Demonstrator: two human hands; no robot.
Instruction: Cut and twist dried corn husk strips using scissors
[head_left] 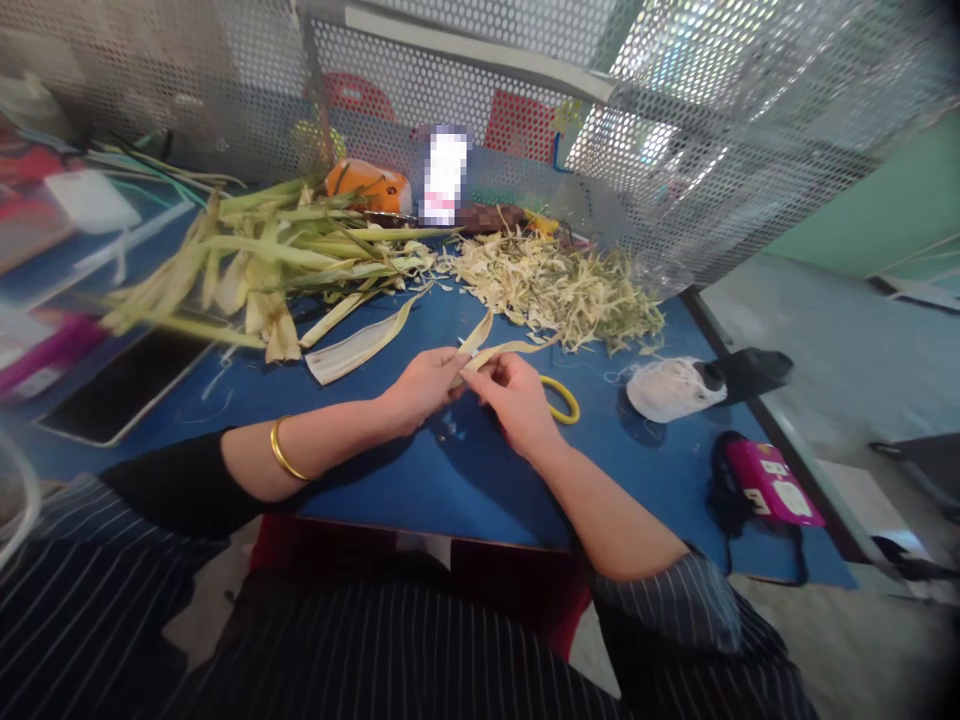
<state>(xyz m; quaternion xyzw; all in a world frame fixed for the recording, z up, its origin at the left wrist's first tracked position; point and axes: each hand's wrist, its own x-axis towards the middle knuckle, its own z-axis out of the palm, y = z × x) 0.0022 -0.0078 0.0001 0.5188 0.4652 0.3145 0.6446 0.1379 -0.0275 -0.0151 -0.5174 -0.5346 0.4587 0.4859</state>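
A pale, dry leaf strip (480,350) is stretched between my two hands over the blue table. My left hand (431,388) pinches it, thumb on top. My right hand (517,400) has thumb and fingers closed on the same strip, close to the left fingertips. Beside the right hand shows a yellow loop (562,400), like a scissors handle; the rest is hidden under the hand. A wider cut leaf piece (356,345) lies ahead of the left hand. Beyond it spreads a pile of long green-yellow leaves (277,250), with a heap of shredded scraps (555,285) to its right.
A white thread spool (667,388) and a magenta pouch (776,485) sit at the right. On the left lies a dark tablet-like panel (124,385). A lit phone (445,175) and an orange packet (367,185) stand by the perforated metal screen (487,60) at the back.
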